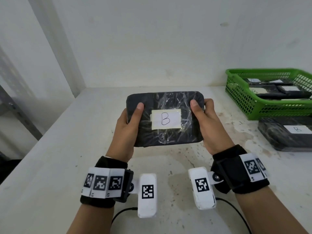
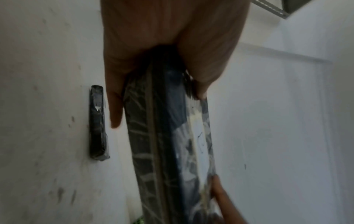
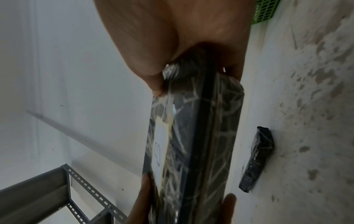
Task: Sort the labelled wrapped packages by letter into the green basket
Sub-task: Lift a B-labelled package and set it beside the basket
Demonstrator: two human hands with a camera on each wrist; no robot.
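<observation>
We grasp the package [image 1: 164, 119] with our left hand [image 1: 129, 129] and right hand [image 1: 208, 125]; a basket [image 1: 253, 105] and another package [image 1: 287, 135] sit right.

You hold the B package [image 1: 164, 119] at frame centre, above the table [image 1: 50, 166], left hand [image 1: 128, 130] on its left edge, right hand [image 1: 209, 129] on its right. The basket [image 1: 263, 105] sits at right (packages inside); another package [image 1: 287, 135] lies just below it.
</observation>
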